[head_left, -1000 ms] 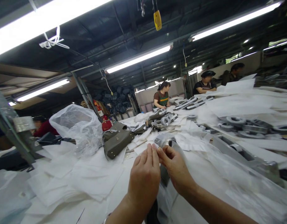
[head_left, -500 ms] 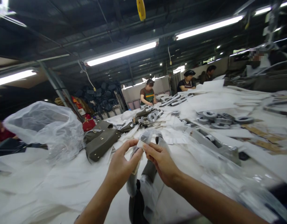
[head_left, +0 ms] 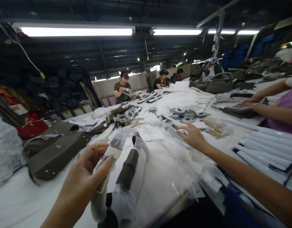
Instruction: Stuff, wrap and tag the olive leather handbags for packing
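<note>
My left hand (head_left: pixel 89 171) is closed, thumb against fingers, on a bag handle (head_left: pixel 98 207) wrapped in clear plastic and whitish paper. A pale strip (head_left: pixel 113 152) lies across the wrapping just beyond my thumb. Beside it runs a dark olive handle section (head_left: pixel 128 167), also partly in plastic, its lower end near the table edge. My right hand (head_left: pixel 192 137) is stretched forward to the right, fingers extended, at a grey tape dispenser (head_left: pixel 173 130). Its fingertips overlap the dispenser; whether they touch it I cannot tell.
An olive bag (head_left: pixel 58 155) lies at left near a cloudy plastic bag (head_left: pixel 5 142). Grey rings (head_left: pixel 187 113), wrapped handles (head_left: pixel 127 114) and brown card (head_left: pixel 211 125) lie farther back. White wrapped rolls (head_left: pixel 266 148) are at right. A co-worker's arms (head_left: pixel 269 103) reach in there; others work behind.
My right hand has left the pale strip and moved right to the tape dispenser. My left hand keeps the handle. The view has turned right, and the person opposite has lifted a pale object.
</note>
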The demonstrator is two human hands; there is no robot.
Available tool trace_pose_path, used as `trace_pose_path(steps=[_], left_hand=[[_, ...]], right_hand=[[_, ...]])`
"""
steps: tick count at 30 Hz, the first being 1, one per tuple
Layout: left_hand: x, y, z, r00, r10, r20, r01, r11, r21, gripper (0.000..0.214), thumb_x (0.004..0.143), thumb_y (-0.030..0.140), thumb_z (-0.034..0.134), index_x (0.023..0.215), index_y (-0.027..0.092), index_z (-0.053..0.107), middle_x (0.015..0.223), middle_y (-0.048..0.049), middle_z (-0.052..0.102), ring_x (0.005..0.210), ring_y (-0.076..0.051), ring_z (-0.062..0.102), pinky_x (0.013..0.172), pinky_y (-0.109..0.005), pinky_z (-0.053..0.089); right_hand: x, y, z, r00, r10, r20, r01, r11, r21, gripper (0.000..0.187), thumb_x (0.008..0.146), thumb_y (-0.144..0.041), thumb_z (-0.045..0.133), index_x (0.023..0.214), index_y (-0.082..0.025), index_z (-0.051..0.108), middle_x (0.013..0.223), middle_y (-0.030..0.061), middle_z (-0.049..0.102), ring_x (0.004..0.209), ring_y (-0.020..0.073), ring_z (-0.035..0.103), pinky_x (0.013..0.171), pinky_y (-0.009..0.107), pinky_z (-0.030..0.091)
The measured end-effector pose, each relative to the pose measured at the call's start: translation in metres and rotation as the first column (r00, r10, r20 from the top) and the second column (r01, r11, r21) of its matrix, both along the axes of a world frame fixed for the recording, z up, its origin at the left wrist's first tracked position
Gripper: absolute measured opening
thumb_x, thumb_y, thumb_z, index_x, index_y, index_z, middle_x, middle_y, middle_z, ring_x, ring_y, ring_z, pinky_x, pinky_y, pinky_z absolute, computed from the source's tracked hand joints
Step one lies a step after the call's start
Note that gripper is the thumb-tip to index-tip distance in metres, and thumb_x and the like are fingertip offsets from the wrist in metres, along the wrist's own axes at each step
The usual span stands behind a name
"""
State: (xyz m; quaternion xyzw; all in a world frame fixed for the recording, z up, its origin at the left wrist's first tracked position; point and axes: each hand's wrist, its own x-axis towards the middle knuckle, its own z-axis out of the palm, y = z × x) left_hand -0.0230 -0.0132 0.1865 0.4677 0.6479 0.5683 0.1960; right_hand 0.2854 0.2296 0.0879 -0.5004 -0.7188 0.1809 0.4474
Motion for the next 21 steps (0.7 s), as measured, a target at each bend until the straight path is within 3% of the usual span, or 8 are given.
trace_pose_path(steps=[2, 4, 6, 10, 15, 19, 21], left_hand=[[-0.005, 0.006, -0.001, 0.999, -0.002, -0.032, 0.003, 1.000, 0.029, 0.058, 0.063, 0.052, 0.082, 0.108, 0.021, 0.062, 0.092, -0.0044, 0.071, 0.083, -0.023, 0.068, 0.063, -0.025, 0.054], [-0.010, 0.015, 0.002, 0.998, -0.014, -0.059, 0.016, 0.999, 0.043, 0.056, 0.063, 0.052, 0.082, 0.106, 0.022, 0.063, 0.091, -0.0029, 0.070, 0.085, -0.022, 0.068, 0.068, -0.025, 0.055], [-0.013, 0.024, 0.007, 0.997, -0.037, -0.072, 0.041, 0.998, 0.045, 0.055, 0.063, 0.050, 0.083, 0.106, 0.022, 0.064, 0.092, -0.0025, 0.071, 0.086, -0.021, 0.068, 0.070, -0.025, 0.055], [-0.017, 0.035, 0.018, 0.991, -0.100, -0.091, 0.101, 0.995, 0.005, 0.057, 0.061, 0.050, 0.083, 0.107, 0.022, 0.066, 0.093, -0.0036, 0.072, 0.084, -0.022, 0.068, 0.067, -0.026, 0.055], [-0.025, 0.027, 0.011, 0.989, -0.124, -0.087, 0.118, 0.990, -0.071, 0.057, 0.060, 0.050, 0.084, 0.107, 0.024, 0.067, 0.096, -0.0048, 0.073, 0.087, -0.026, 0.068, 0.064, -0.028, 0.057], [-0.033, 0.018, 0.003, 0.994, -0.102, -0.048, 0.099, 0.993, -0.069, 0.056, 0.061, 0.049, 0.084, 0.109, 0.026, 0.067, 0.093, -0.0034, 0.072, 0.084, -0.024, 0.068, 0.059, -0.025, 0.055], [-0.035, 0.017, 0.002, 0.993, -0.115, -0.031, 0.112, 0.991, -0.078, 0.057, 0.062, 0.049, 0.084, 0.111, 0.025, 0.066, 0.094, -0.0030, 0.072, 0.084, -0.023, 0.068, 0.059, -0.023, 0.054]], right_hand=[[0.039, 0.026, -0.011, 0.994, -0.103, 0.039, 0.106, 0.990, -0.096, 0.019, 0.070, -0.038, 0.076, 0.065, -0.020, 0.074, 0.132, 0.0135, 0.063, 0.139, 0.0371, 0.037, 0.119, 0.050, 0.018], [0.061, 0.037, -0.019, 0.991, -0.122, 0.046, 0.129, 0.971, -0.199, 0.026, 0.068, -0.040, 0.078, 0.054, -0.020, 0.070, 0.118, 0.0174, 0.069, 0.132, 0.0407, 0.046, 0.114, 0.053, 0.025], [0.070, 0.038, -0.025, 0.993, -0.120, 0.024, 0.122, 0.949, -0.290, 0.029, 0.071, -0.044, 0.075, 0.054, -0.020, 0.071, 0.109, 0.0166, 0.073, 0.122, 0.0398, 0.056, 0.107, 0.053, 0.035], [0.069, 0.033, -0.024, 0.988, -0.120, -0.100, 0.072, 0.917, -0.391, 0.035, 0.078, -0.053, 0.066, 0.069, -0.021, 0.078, 0.115, 0.0156, 0.072, 0.115, 0.0369, 0.061, 0.096, 0.051, 0.045], [0.080, 0.014, -0.005, 0.958, -0.086, -0.275, -0.031, 0.918, -0.394, 0.038, 0.075, -0.055, 0.068, 0.081, -0.019, 0.079, 0.122, 0.0163, 0.069, 0.123, 0.0347, 0.057, 0.098, 0.047, 0.047], [0.090, -0.009, -0.014, 0.896, -0.123, -0.426, -0.123, 0.854, -0.505, 0.037, 0.064, -0.050, 0.081, 0.080, -0.017, 0.079, 0.103, 0.0194, 0.074, 0.097, 0.0325, 0.069, 0.087, 0.045, 0.054], [0.094, -0.017, -0.030, 0.878, -0.175, -0.445, -0.076, 0.869, -0.490, 0.034, 0.058, -0.045, 0.086, 0.073, -0.016, 0.078, 0.089, 0.0206, 0.075, 0.078, 0.0306, 0.071, 0.073, 0.045, 0.057]])
